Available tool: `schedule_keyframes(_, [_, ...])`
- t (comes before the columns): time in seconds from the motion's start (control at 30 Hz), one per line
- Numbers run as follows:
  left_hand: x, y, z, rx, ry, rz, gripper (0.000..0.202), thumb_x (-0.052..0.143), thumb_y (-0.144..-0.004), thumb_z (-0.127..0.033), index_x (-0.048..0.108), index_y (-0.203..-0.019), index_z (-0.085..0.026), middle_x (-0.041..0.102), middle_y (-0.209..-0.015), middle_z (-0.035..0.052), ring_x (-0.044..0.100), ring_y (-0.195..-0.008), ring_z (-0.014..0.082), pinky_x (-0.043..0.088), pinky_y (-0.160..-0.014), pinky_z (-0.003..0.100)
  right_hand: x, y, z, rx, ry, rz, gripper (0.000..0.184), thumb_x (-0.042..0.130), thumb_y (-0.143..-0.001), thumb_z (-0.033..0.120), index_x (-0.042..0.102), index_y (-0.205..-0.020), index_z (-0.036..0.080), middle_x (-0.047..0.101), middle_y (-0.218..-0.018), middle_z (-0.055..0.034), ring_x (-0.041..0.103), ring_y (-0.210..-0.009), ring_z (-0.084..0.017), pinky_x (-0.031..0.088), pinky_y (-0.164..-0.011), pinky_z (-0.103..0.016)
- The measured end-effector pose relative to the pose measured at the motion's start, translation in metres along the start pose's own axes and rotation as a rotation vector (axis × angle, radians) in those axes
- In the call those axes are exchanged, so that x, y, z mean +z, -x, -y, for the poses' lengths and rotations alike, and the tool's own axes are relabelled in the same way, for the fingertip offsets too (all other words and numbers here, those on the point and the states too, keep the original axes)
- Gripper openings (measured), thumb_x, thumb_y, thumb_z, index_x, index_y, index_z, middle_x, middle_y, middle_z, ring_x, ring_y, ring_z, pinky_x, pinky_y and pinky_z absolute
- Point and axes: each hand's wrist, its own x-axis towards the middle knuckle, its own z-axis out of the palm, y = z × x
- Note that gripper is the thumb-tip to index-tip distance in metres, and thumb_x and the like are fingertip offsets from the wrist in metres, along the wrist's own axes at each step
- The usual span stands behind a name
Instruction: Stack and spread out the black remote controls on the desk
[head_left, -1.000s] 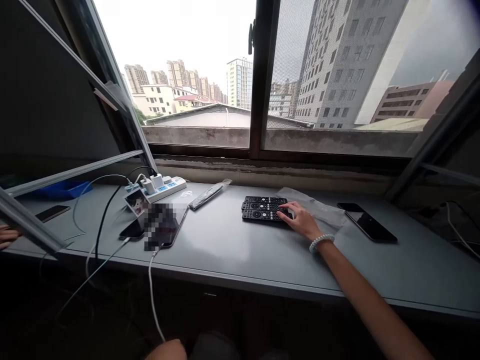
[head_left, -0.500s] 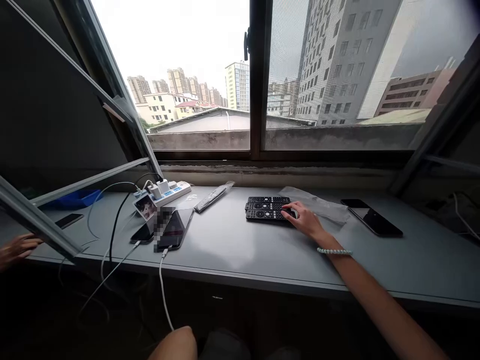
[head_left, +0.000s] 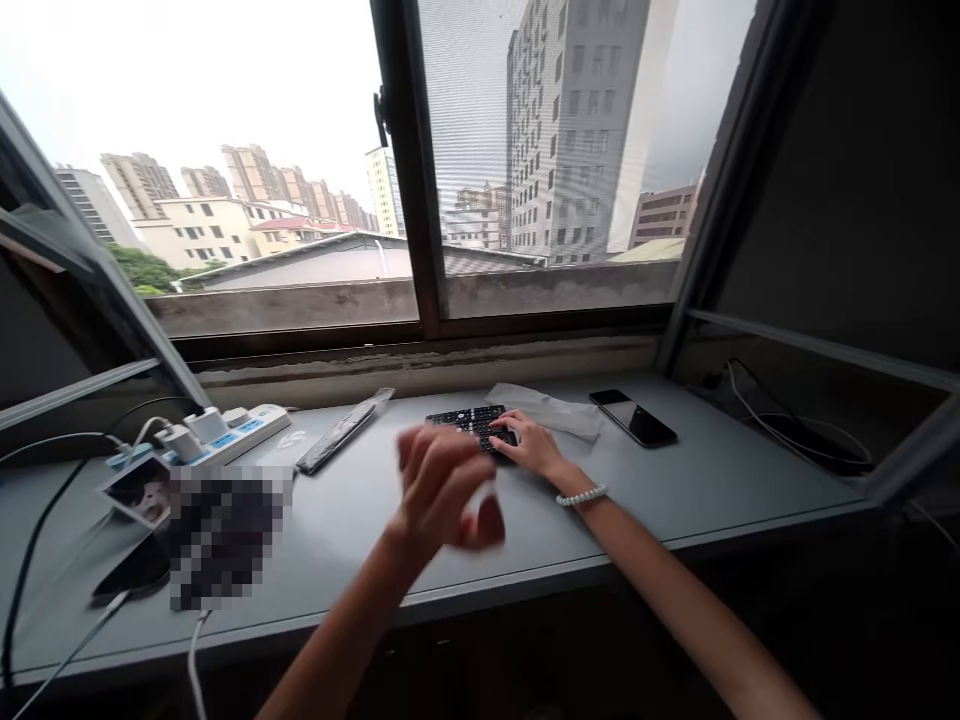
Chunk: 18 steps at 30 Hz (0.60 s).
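My right hand [head_left: 529, 442] rests on the right end of a stack of black remote controls [head_left: 466, 422] lying on the grey table [head_left: 697, 480], fingers curled over the top remote; a bead bracelet is on that wrist. My left hand [head_left: 442, 490] is raised in the air in front of the remotes, blurred by motion, fingers loosely bent, nothing clearly in it. One more remote wrapped in clear plastic [head_left: 339, 438] lies to the left of the stack.
A clear plastic bag [head_left: 559, 412] and a black phone [head_left: 634, 418] lie to the right of the remotes. At left are a white power strip [head_left: 217, 432] with chargers, cables and phones. Black cables [head_left: 810, 435] lie at far right. A window runs behind the table.
My left hand has come up from below the table edge into the air before the remotes. The view has swung to the right. My right hand stays on the remotes.
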Motion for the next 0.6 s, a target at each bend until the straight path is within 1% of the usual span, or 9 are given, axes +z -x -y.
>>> schedule_keyframes(0.03, [0.012,-0.006,0.008,0.009,-0.023,0.091,0.017,0.047,-0.087,-0.033,0.062,-0.087,-0.024,0.061,-0.097,0.0027,0.056,-0.089,0.0168,0.044,-0.085,0.034,0.000,-0.001,-0.001,-0.003,-0.006,0.001,0.035,0.055,-0.080,0.046,0.063,-0.108,0.026,0.056,-0.121,-0.0025,0.060,-0.095,-0.019,0.048,-0.078,-0.029])
schedule_keyframes(0.07, [0.025,-0.011,0.019,0.015,-0.062,0.217,0.018,0.045,-0.087,-0.032,0.062,-0.089,-0.024,0.061,-0.098,0.0040,0.055,-0.092,0.0181,0.043,-0.087,0.035,0.000,-0.002,-0.001,-0.005,-0.011,0.003,0.034,0.056,-0.080,0.044,0.064,-0.108,0.026,0.055,-0.123,-0.0024,0.060,-0.097,-0.019,0.048,-0.079,-0.030])
schedule_keyframes(0.17, [0.057,-0.012,0.060,-0.185,-0.276,0.565,0.032,0.039,-0.089,-0.036,0.055,-0.113,-0.023,0.053,-0.122,0.0088,0.048,-0.111,0.0238,0.036,-0.095,0.042,0.000,-0.004,-0.003,-0.017,-0.026,0.005,0.031,0.056,-0.082,0.041,0.065,-0.107,0.026,0.056,-0.123,-0.0024,0.059,-0.102,-0.018,0.047,-0.085,-0.030])
schedule_keyframes(0.2, [0.064,-0.008,0.075,-0.255,-0.331,0.655,0.036,0.039,-0.089,-0.038,0.052,-0.120,-0.024,0.048,-0.131,0.0089,0.042,-0.119,0.0258,0.033,-0.098,0.044,0.000,-0.004,-0.004,-0.023,-0.031,0.005,0.030,0.056,-0.082,0.040,0.066,-0.106,0.026,0.057,-0.122,-0.0022,0.058,-0.103,-0.018,0.047,-0.087,-0.030])
schedule_keyframes(0.27, [0.072,0.000,0.100,-0.379,-0.386,0.797,0.043,0.035,-0.090,-0.042,0.046,-0.129,-0.027,0.042,-0.138,0.0070,0.034,-0.128,0.0280,0.028,-0.102,0.046,0.000,-0.005,-0.004,-0.031,-0.042,0.008,0.028,0.057,-0.081,0.038,0.067,-0.104,0.026,0.059,-0.119,-0.0016,0.059,-0.103,-0.018,0.046,-0.087,-0.031])
schedule_keyframes(0.33, [0.071,0.008,0.117,-0.469,-0.395,0.850,0.048,0.030,-0.091,-0.045,0.042,-0.134,-0.027,0.037,-0.144,0.0054,0.027,-0.133,0.0295,0.024,-0.105,0.048,-0.001,-0.006,-0.004,-0.033,-0.049,0.014,0.026,0.058,-0.080,0.037,0.067,-0.102,0.026,0.061,-0.117,-0.0009,0.060,-0.100,-0.018,0.047,-0.085,-0.031])
schedule_keyframes(0.4, [0.068,0.013,0.125,-0.530,-0.394,0.849,0.051,0.027,-0.092,-0.047,0.039,-0.137,-0.027,0.033,-0.146,0.0045,0.022,-0.135,0.0308,0.021,-0.106,0.048,-0.001,-0.007,-0.003,-0.032,-0.051,0.022,0.024,0.057,-0.080,0.036,0.068,-0.100,0.026,0.062,-0.115,-0.0005,0.061,-0.097,-0.018,0.048,-0.081,-0.031])
schedule_keyframes(0.5, [0.064,0.017,0.128,-0.608,-0.407,0.841,0.053,0.025,-0.092,-0.048,0.036,-0.139,-0.025,0.029,-0.148,0.0056,0.021,-0.136,0.0319,0.021,-0.107,0.049,-0.002,-0.007,-0.003,-0.024,-0.047,0.031,0.022,0.057,-0.080,0.035,0.068,-0.097,0.027,0.063,-0.113,0.0003,0.061,-0.095,-0.018,0.048,-0.080,-0.031])
schedule_keyframes(0.6, [0.065,0.020,0.128,-0.645,-0.415,0.846,0.056,0.026,-0.092,-0.049,0.034,-0.141,-0.024,0.026,-0.150,0.0069,0.020,-0.137,0.0331,0.022,-0.107,0.049,-0.003,-0.006,-0.003,-0.012,-0.051,0.034,0.022,0.057,-0.080,0.035,0.069,-0.097,0.028,0.062,-0.114,0.0007,0.061,-0.095,-0.018,0.047,-0.081,-0.030])
